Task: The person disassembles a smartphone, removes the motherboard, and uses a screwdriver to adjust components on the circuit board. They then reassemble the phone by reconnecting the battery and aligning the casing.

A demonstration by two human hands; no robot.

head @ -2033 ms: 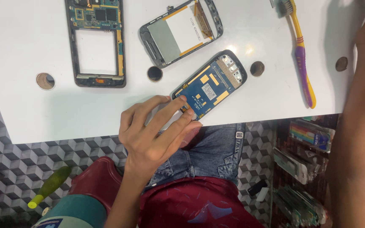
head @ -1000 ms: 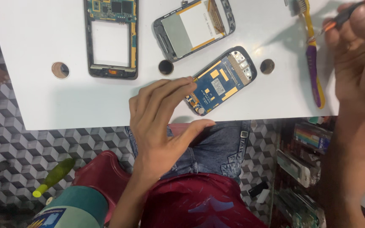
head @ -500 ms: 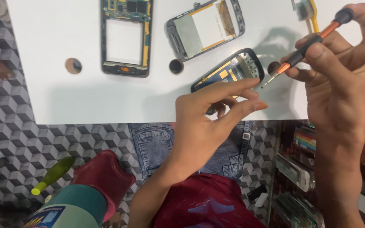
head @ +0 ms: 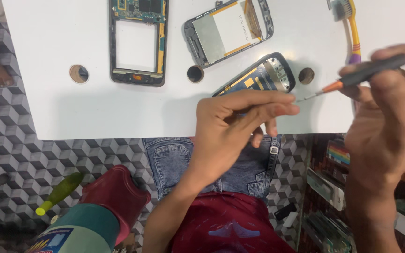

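Note:
An opened phone body (head: 258, 77) with a blue and gold board lies near the front edge of the white table (head: 71, 107). My left hand (head: 233, 126) rests on its near end, fingers stretched over it. My right hand (head: 390, 117) grips an orange and black screwdriver (head: 362, 75), whose thin tip points left and hangs just right of the left fingertips. Most of the phone's lower half is hidden under the left hand.
A hollow phone frame (head: 137, 42) and a screen bezel (head: 228, 30) lie farther back. A yellow and purple toothbrush (head: 350, 28) lies at the back right. Round holes (head: 195, 73) dot the table. Below the table are a patterned floor, a red stool (head: 116, 197) and shelves at right.
My right hand came in from the right with the screwdriver and lowered its tip toward the phone. My left hand slid up over the phone's near end.

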